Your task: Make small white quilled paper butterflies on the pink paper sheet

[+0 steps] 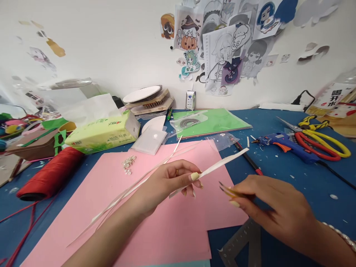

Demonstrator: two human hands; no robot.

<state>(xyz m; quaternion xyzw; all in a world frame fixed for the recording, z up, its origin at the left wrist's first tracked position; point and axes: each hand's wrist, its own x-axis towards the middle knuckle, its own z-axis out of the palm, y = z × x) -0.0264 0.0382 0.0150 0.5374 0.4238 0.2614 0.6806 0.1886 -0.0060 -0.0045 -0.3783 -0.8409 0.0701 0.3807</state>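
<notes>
My left hand pinches a long white paper strip between thumb and fingers; the strip's free end points up and right. More thin white strips trail back under that hand across the pink paper sheet. My right hand grips a pair of gold tweezers, tips pointing left toward the pinched strip, a short gap apart from it. A small pile of white paper coils lies on the pink sheet, up and left of my left hand.
On the blue table lie a red thread spool, green tissue pack, green sheet, blue glue gun, red and yellow scissors, a red-tipped pen and a metal ruler.
</notes>
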